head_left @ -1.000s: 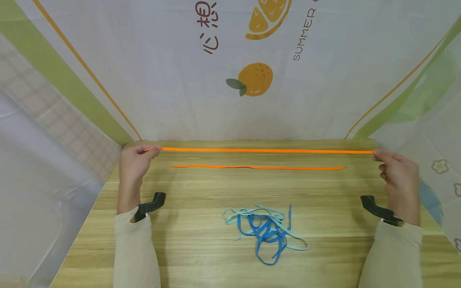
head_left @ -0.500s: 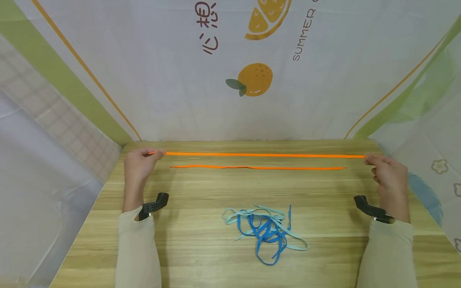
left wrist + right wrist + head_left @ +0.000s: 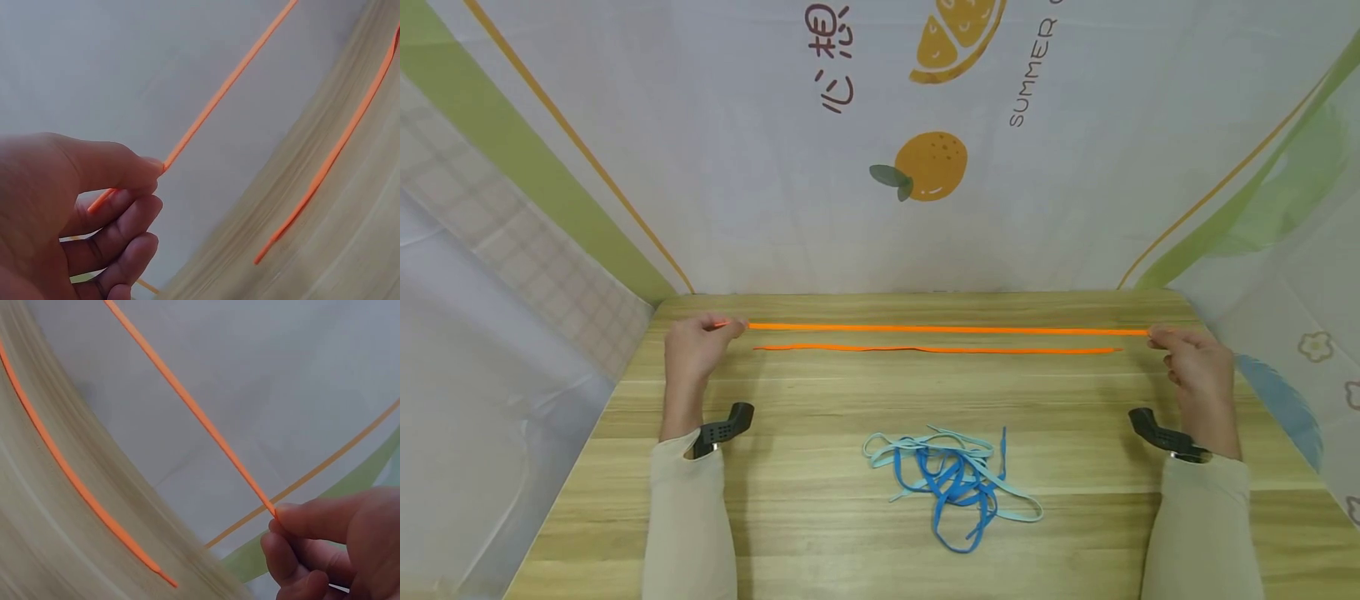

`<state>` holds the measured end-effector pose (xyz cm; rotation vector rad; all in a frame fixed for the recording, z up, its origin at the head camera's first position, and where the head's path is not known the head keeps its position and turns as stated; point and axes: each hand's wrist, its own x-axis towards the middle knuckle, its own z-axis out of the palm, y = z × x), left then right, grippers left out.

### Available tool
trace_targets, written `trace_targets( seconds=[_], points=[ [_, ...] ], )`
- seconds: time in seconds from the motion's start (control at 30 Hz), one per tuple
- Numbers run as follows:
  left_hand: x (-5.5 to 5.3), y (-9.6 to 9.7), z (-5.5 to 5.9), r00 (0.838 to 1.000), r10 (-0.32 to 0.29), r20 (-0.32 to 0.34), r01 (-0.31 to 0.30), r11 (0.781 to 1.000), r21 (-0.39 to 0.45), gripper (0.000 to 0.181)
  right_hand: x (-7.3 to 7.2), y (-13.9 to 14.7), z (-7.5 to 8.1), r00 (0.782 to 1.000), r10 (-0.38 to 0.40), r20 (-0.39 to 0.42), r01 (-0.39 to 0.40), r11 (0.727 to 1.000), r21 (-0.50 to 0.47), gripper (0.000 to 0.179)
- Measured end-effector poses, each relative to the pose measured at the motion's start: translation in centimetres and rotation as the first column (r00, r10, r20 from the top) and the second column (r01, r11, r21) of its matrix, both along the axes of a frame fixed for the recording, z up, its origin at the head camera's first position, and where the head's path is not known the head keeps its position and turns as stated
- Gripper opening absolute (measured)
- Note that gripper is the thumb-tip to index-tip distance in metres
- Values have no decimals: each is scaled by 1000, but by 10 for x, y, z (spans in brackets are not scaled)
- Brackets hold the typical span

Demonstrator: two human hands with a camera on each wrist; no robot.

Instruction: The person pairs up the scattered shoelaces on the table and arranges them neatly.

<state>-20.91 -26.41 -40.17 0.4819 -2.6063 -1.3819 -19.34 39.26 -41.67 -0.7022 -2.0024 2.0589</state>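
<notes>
An orange shoelace (image 3: 947, 329) is stretched straight between the two hands, held above the table. The left hand (image 3: 700, 346) pinches one end between thumb and index finger; in the left wrist view a short tip pokes out behind the thumb (image 3: 119, 165). At the other end, the right hand (image 3: 1198, 362) pinches the lace between thumb and fingertips, seen closely in the right wrist view. A second orange shoelace (image 3: 1015, 351) lies nearly straight on the wooden table, nearer the person than the held one and roughly parallel to it.
Tangled blue shoelaces (image 3: 955, 492) and light teal shoelaces (image 3: 1022, 510) lie in a loose heap on the wooden table (image 3: 820, 533), between the forearms. A white printed cloth (image 3: 760, 217) hangs behind the table's far edge and along both sides.
Both hands have come toward the person and a little closer together, the right one moving more to the left. The stretched lace has neared the one on the table, which stays put.
</notes>
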Motion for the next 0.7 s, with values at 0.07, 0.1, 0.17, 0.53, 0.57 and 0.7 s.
trace_targets(
  seconds=[0.07,0.1,0.17,0.53,0.57,0.7],
  points=[
    [0,0,-1,1000,1,7,0,1000,-24,40,0,0,-2,1000,11,-1,-11,1000,15,23],
    [0,0,-1,1000,0,13,1,999,-38,40,0,0,-3,1000,17,-1,-16,1000,23,24],
    [-1,1,-1,1000,-2,30,4,998,-61,41,0,0,-4,1000,21,0,-21,999,35,26],
    [-6,6,-5,997,-26,77,37,989,-144,45,-4,-7,-4,996,-17,89,3,987,158,29],
    [-6,7,-5,997,-26,77,37,988,-147,44,-4,-8,-5,996,-14,89,-1,987,161,29],
    [-6,8,-6,996,-25,81,37,987,-154,44,-6,-10,-4,994,0,107,-20,982,189,29]
  ],
)
